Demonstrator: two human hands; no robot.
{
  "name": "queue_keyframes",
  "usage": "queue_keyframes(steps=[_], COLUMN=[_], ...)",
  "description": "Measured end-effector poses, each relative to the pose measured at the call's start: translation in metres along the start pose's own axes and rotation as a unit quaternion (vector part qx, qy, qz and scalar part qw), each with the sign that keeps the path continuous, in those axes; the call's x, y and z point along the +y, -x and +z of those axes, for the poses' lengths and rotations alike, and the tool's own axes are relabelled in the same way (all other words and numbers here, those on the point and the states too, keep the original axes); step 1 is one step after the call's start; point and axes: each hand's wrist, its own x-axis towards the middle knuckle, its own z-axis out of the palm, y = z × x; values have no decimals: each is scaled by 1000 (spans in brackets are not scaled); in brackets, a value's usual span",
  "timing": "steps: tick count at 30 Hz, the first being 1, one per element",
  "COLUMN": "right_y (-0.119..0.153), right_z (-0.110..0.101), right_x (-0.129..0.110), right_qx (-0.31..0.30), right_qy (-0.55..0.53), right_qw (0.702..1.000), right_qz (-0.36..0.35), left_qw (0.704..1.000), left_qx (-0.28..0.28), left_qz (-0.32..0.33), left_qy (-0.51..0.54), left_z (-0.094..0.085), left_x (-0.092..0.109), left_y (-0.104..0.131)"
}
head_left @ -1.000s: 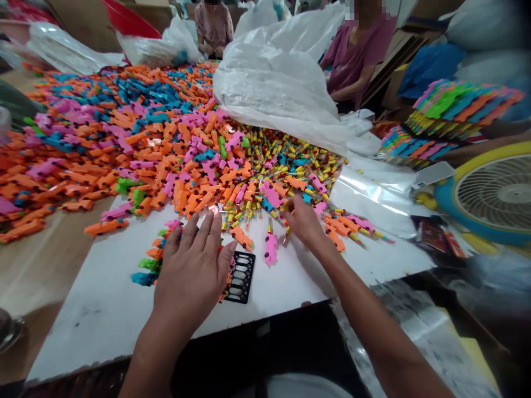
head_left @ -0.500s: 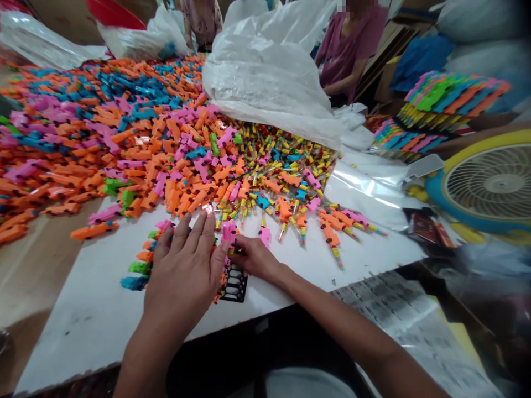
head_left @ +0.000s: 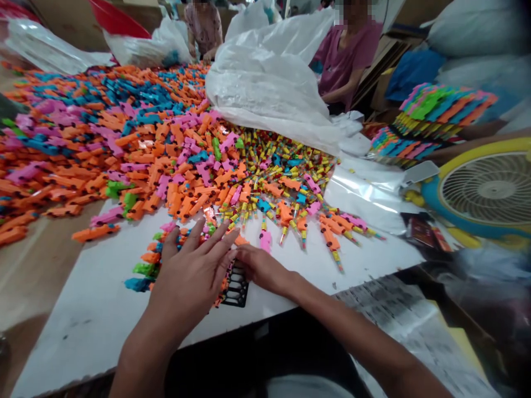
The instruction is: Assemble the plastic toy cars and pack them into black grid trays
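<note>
My left hand (head_left: pixel 188 271) lies palm down with its fingers spread over a black rack (head_left: pixel 238 288) filled in part with small toy cars. Blue, green and orange cars (head_left: pixel 145 269) stick out left of that hand. At the rack's upper right, my right hand (head_left: pixel 259 265) has its fingers bent together, their tips partly hidden behind the left hand. An orange toy car (head_left: pixel 240 239) shows just above the right fingertips; whether they grip it is unclear. A pink car on a candy tube (head_left: pixel 265 239) lies on the white board (head_left: pixel 286 287) beyond.
A big pile of toy cars (head_left: pixel 124 143) covers the left and back, with yellow tubes (head_left: pixel 286 149) beside it. Behind lies a large plastic bag (head_left: pixel 269 83). Filled racks (head_left: pixel 448 105) and a fan (head_left: pixel 493 188) are at right. Two people are at the back.
My right hand's fingers have moved against my left hand. The pink car between the hands no longer shows; an orange one shows there. My left fingers have spread a little.
</note>
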Motion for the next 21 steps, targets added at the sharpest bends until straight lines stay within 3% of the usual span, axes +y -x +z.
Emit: queue_keyframes(steps=[4, 6, 8, 10, 13, 15, 17, 19, 21], right_y=[-7, -9, -8, -5, -2, -4, -11, -18, -22], right_z=[-44, -63, -73, -72, -53, -33, -14, -1, 6], right_x=[25, 38, 46, 47, 36, 26, 16, 11, 11], right_qx=[56, 27, 11, 47, 122, 107, 51, 10, 16], right_qy=[186, 258, 239, 189, 72, -119, -323, -418, -432], right_qw=[980, 964, 969, 979, 984, 978, 935, 898, 889], right_qz=[41, 56, 55, 66, 107, 134, 140, 139, 153], left_qw=[1000, 1000, 1000, 1000, 1000, 1000, 1000, 1000, 1000], left_qx=[-11, -12, -9, -7, -8, -7, -6, -9, -9], left_qz=[3, 8, 9, 11, 16, 18, 20, 22, 26], left_qy=[16, 18, 19, 18, 16, 14, 11, 8, 6], left_z=[-1, -2, -2, -2, -2, -2, -1, 0, 1], left_x=[0, 0, 0, 0, 0, -1, -2, -3, -5], left_y=[1, 1, 2, 2, 3, 2, 2, 2, 2])
